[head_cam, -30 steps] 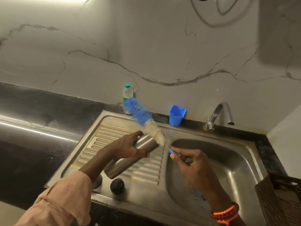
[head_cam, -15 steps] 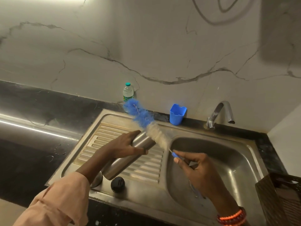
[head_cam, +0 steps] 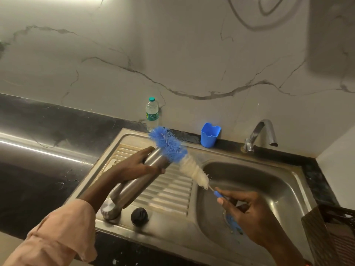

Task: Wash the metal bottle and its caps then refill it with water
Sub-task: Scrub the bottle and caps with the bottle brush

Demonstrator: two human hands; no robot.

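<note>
Over the drainboard, the left hand (head_cam: 132, 166) gripped the metal bottle (head_cam: 138, 183), the right hand (head_cam: 247, 212) pinched the brush (head_cam: 172, 150) handle (caps unwashed, I judged; refill pending)

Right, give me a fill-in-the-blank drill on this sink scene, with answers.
1. The left hand grips the ____ bottle.
2. The right hand holds the bottle brush by its ____ handle.
3. The black cap lies on the sink's ____.
4. The tap is ____.

Answers: metal; blue; drainboard; off
</note>
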